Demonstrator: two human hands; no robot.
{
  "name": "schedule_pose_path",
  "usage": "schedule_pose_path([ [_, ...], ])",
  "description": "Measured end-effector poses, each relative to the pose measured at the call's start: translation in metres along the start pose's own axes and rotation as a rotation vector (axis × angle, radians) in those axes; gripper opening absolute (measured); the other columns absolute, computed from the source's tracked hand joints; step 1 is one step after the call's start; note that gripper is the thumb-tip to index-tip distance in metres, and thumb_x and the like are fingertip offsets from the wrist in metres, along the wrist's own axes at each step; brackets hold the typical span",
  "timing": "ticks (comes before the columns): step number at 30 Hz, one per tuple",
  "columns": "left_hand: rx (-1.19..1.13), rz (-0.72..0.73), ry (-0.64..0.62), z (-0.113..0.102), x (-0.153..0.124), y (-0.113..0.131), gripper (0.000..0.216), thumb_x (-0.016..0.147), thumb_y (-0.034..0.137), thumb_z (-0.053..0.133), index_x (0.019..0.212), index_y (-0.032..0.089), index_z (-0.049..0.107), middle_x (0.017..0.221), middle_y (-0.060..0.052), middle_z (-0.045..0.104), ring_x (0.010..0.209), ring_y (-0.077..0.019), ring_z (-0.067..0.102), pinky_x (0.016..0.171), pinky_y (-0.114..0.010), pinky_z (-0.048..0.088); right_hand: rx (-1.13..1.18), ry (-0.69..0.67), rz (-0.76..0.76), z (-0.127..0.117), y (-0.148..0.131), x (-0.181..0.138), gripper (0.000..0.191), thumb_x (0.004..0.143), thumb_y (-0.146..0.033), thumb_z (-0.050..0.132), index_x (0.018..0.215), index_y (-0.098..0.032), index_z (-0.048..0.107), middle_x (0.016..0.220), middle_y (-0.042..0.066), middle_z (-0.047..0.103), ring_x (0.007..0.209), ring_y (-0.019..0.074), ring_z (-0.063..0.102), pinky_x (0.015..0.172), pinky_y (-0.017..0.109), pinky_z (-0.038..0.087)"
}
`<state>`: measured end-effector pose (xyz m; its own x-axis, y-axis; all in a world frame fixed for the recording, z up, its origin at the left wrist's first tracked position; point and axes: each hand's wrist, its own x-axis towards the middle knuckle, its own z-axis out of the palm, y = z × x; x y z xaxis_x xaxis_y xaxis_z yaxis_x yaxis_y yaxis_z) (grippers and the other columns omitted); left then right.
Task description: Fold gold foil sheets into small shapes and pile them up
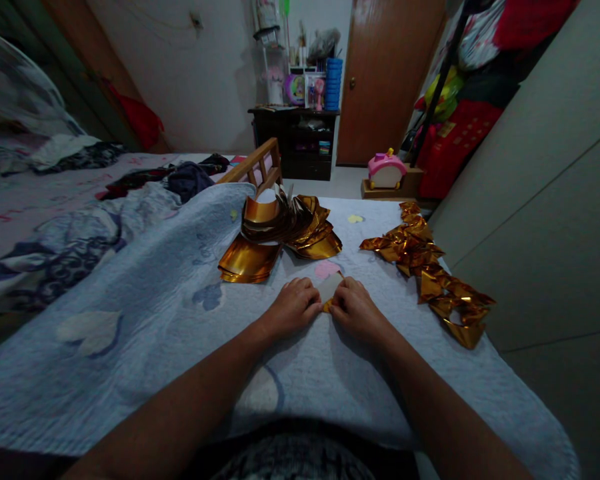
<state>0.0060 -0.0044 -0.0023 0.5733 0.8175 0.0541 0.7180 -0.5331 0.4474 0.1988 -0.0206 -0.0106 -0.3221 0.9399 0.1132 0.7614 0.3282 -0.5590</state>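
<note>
Between my two hands is a small sheet of gold foil paper [329, 287], its pale back facing up and a strip of gold showing at the near edge. My left hand [297, 300] pinches its left side, fingers closed. Gripping the right side, my right hand [353, 303] is closed too, thumb and fingers together. Just beyond the hands lies a fanned stack of gold foil sheets [250, 257], partly curled. Off to the right is a pile of folded gold foil pieces [415, 247], crumpled and shiny.
A light blue quilted cover [180, 360] spreads under everything. On the left is a bed with rumpled bedding [95, 220]. A wooden rail [267, 167] rises behind the stack. Further back stand a dark cabinet [300, 143] and a pink toy case [386, 171]. A pale cupboard [540, 200] borders the right side.
</note>
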Motion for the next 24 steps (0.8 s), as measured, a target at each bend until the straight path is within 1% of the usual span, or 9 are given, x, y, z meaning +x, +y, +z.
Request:
schedule_pose_path([
  [4,0.05,-0.015,0.007,0.002,0.0,0.001,0.017,0.094,0.029,0.057,0.085,0.018,0.067,0.092,-0.006,0.06,0.093,-0.0227,0.054,0.083,-0.036,0.041,-0.008,0.0,0.004,0.001,0.0,0.001,0.015,0.084,-0.012,0.06,0.07,-0.018,0.058,0.092,0.007,0.055,0.09,0.0206,0.049,0.08,0.034,0.036],
  [11,0.08,-0.043,0.007,0.001,-0.001,0.006,0.016,0.093,0.028,0.059,0.084,0.018,0.066,0.092,-0.006,0.06,0.093,-0.0236,0.053,0.082,-0.036,0.041,-0.037,0.007,0.006,0.002,0.0,0.001,0.016,0.087,-0.016,0.059,0.071,-0.017,0.06,0.092,0.007,0.056,0.089,0.0201,0.049,0.079,0.034,0.035],
  [20,0.166,-0.078,0.002,0.004,-0.001,0.011,0.018,0.096,0.029,0.054,0.089,0.017,0.066,0.098,-0.008,0.061,0.097,-0.0248,0.053,0.084,-0.038,0.04,-0.076,-0.024,0.052,0.002,-0.003,0.002,0.015,0.088,-0.016,0.055,0.074,-0.017,0.06,0.097,0.008,0.057,0.094,0.0208,0.05,0.081,0.033,0.034],
  [24,0.15,-0.089,0.012,0.005,-0.002,0.012,0.017,0.096,0.029,0.053,0.091,0.018,0.065,0.1,-0.008,0.061,0.098,-0.025,0.053,0.085,-0.039,0.04,-0.091,-0.028,0.056,0.002,-0.004,0.001,0.014,0.088,-0.017,0.055,0.076,-0.017,0.06,0.098,0.009,0.058,0.095,0.0215,0.05,0.081,0.033,0.034],
])
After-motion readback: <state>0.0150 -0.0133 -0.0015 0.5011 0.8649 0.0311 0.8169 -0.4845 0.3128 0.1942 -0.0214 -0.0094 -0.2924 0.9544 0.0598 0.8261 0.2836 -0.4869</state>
